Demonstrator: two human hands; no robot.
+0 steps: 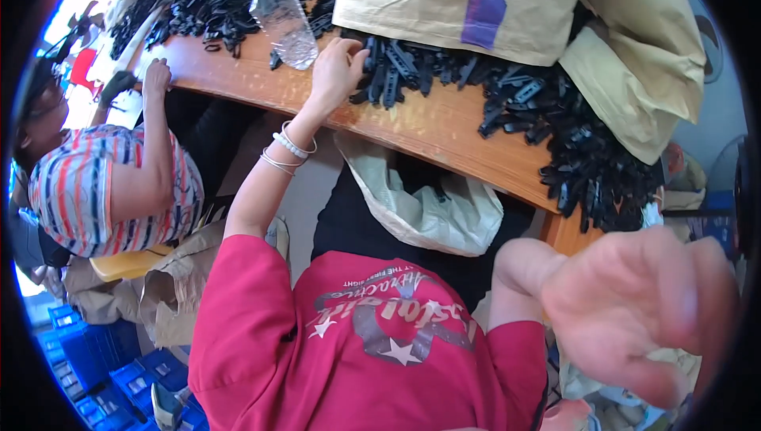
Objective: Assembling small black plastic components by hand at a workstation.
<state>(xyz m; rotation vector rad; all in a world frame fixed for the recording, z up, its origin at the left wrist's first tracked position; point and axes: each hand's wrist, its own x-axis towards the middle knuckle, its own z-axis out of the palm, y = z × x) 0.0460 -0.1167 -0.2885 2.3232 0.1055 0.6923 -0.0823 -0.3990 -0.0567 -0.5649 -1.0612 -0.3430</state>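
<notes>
Wooden table (444, 126) — left hand (337, 66) touching black clips (396, 70).

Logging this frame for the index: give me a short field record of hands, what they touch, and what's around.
left hand: on the heap of black plastic parts, fingers curled into it
right hand: raised near the camera, blurred, open, holding nothing
table: wooden, curved edge
beside left hand: clear plastic bottle, upright
behind heap: tan sacks
far left: co-worker in striped shirt

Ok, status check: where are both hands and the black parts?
Left hand resting on black plastic parts on table. Right hand raised, open, empty. Water bottle beside left hand.
</notes>
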